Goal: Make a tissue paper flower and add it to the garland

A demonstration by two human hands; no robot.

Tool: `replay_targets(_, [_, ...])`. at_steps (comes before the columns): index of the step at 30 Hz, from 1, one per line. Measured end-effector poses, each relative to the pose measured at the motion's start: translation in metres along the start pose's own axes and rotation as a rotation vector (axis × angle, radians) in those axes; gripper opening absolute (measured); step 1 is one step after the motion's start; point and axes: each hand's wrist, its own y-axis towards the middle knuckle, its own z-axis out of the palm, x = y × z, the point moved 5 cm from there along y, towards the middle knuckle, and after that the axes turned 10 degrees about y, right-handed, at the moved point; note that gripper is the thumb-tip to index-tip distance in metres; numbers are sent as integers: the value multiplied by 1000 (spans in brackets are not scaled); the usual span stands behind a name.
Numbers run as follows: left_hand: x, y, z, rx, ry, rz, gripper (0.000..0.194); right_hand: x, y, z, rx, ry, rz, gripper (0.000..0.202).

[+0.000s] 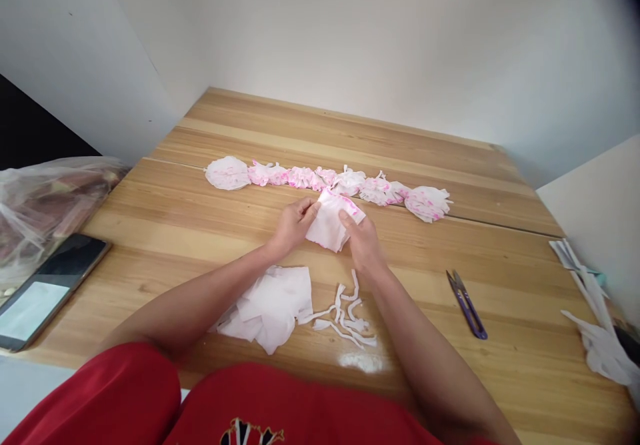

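Note:
Between my two hands is a white tissue-like sheet (327,225) with pink colour along its upper edge. My left hand (294,226) pinches its left side, thumb on top. On the right side, my right hand (366,241) grips it with the thumb pressed on the face and the fingers behind, mostly hidden. Just beyond the sheet lies a row of ruffled white and pink tissue flowers (310,177). Nearer to me, a loose pile of plain white sheets (275,305) rests beside my left forearm. Several thin white strips (345,318) lie to the right of that pile.
Purple-handled thread snips (467,305) lie on the wooden table (415,278) at the right. A smartphone (55,285) with a lit screen and a clear plastic bag (45,205) are at the left. White scraps (600,345) sit by the right edge. Walls (350,45) border the table's back.

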Motion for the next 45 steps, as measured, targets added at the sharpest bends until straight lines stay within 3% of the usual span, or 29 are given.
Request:
replay_targets(5, [-22,-5,-2,44,257,220,29,58,-6,-4,158,-431,-362,52])
replay_targets(9, [-45,-12,-2,44,480,457,30,87,-16,3,244,-756,-518,55])
replay_targets(14, [-69,-16,-7,44,554,582,27,103,-23,7,211,-808,-569,15])
replay_targets(17, [-79,-16,-15,77,549,584,14,110,-28,6,171,-743,-566,11])
replay_targets(18, [-81,-17,-19,85,546,572,22,112,-29,5,157,-712,-556,10])
replay_targets(20, [-81,-21,-27,85,532,526,45,114,-32,2,135,-641,-524,9])
replay_targets(22, [-77,-26,-36,75,513,469,54,113,-34,-2,117,-582,-489,10])
replay_targets(29, [-68,-48,-54,-14,416,393,35,100,-34,-11,95,-443,-396,16])
replay_targets(37, [-63,-53,-61,-65,312,389,16,87,-33,-13,132,-342,-299,18])
replay_targets(42, [-60,-47,-60,-111,467,546,11,73,-27,-17,163,-377,-317,15])
replay_targets(45, [-64,-30,-59,-136,675,682,14,75,-14,-17,168,-515,-422,12])
